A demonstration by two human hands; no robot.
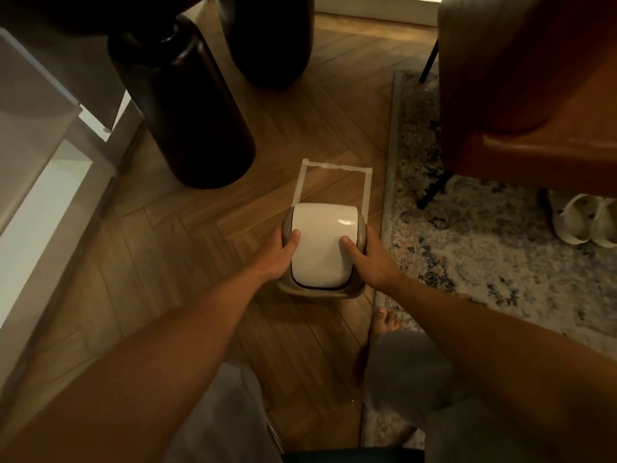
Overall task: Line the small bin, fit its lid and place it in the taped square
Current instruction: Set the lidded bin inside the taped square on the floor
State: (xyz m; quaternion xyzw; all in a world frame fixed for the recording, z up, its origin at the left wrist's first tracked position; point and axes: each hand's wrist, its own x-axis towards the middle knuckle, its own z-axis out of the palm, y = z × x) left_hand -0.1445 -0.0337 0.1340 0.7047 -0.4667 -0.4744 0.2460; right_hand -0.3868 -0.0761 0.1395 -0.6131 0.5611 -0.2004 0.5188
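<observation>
The small bin (pixel 320 290) is beige, with a white swing lid (pixel 322 243) fitted on top. It sits over the near edge of the taped square (pixel 334 167), whose far and side tape strips show on the wood floor beyond it. My left hand (pixel 278 253) grips the bin's left side, thumb on the lid. My right hand (pixel 365 259) grips the right side, thumb also on the lid. No liner is visible from above.
Two large dark round table legs (pixel 187 105) stand at the back left. A patterned rug (pixel 484 235) lies to the right, with an orange chair (pixel 521 95) and pale slippers (pixel 587 220) on it. A white cabinet (pixel 43 182) lines the left. My bare foot (pixel 385 320) is near the bin.
</observation>
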